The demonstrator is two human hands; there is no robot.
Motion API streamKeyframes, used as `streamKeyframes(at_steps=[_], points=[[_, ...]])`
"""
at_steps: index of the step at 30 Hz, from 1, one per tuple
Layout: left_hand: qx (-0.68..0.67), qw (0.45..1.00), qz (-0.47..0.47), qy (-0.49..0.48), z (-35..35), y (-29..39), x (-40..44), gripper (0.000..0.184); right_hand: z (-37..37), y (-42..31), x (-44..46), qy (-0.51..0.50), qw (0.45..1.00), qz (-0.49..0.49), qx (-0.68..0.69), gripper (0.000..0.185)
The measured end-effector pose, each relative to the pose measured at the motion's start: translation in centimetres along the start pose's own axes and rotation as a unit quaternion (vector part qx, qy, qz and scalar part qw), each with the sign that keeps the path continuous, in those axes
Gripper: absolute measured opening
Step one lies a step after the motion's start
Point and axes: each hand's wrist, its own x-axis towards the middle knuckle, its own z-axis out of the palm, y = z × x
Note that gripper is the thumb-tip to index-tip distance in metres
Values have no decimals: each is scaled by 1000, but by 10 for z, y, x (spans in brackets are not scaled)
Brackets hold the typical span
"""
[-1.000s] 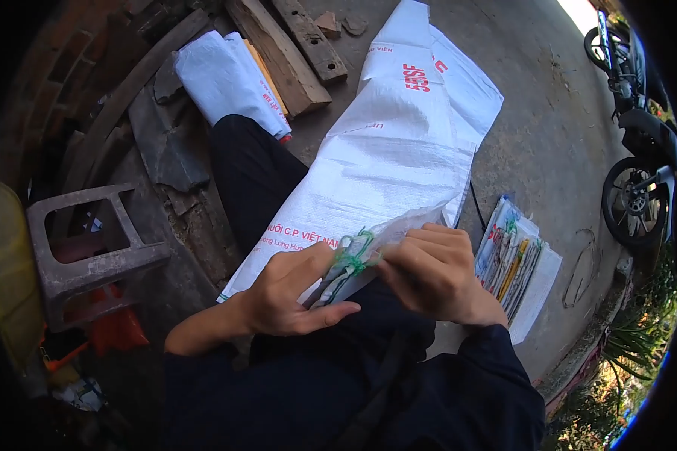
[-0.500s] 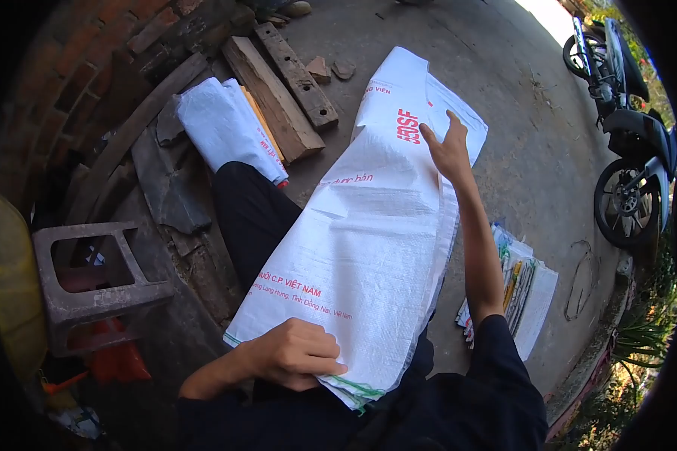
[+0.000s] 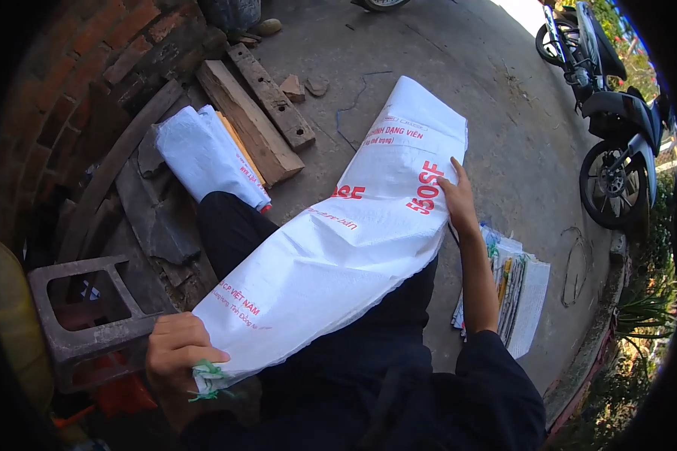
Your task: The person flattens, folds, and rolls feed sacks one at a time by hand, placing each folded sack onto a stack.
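A long white woven plastic sack with red printing stretches slantwise across my lap, creased and folded lengthwise. My left hand is closed around its near end, beside the green stitching thread. At the sack's right edge, below the red "550SF" print, my right hand grips it with the thumb on top; some of those fingers are hidden. On the ground past my right forearm lies a stack of folded sacks. More folded white sacks lie beyond my knee on the left.
Wooden beams and broken slabs lie along the brick wall. A worn plastic stool stands close by my left hand. Motorbikes are parked at the right. A thin wire loop lies on the concrete.
My left hand has moved left with the sack's near end. The sack now lies more slantwise and narrower, and my right hand has come down onto its edge.
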Motion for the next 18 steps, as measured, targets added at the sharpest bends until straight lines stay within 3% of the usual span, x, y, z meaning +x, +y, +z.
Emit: streamKeyframes(at_steps=[2,4,5,9,11,13,15,16,18], points=[[40,999,14,-8,-16,10,14,24,-13,21,-12,-4,997,64,-52,57],[47,997,33,-42,-24,15,31,25,-25,42,-17,-15,990,27,-136,59],[55,994,53,-74,-27,15,37,27,-33,44,-24,10,961,14,-275,71],[-59,964,71,-250,-29,16,47,24,-32,42,-36,47,956,33,-289,80],[-83,954,110,-265,-20,13,41,27,-26,52,-19,65,974,209,-55,79],[-98,955,106,-261,-18,13,38,27,-27,57,1,85,975,197,-63,76],[-152,950,110,-250,-20,11,35,27,-31,52,30,-72,953,251,157,67],[-177,950,109,-234,-18,13,34,26,-26,47,45,-71,928,278,239,57],[-216,936,130,-245,-11,15,42,28,-16,35,72,-90,905,312,275,52]])
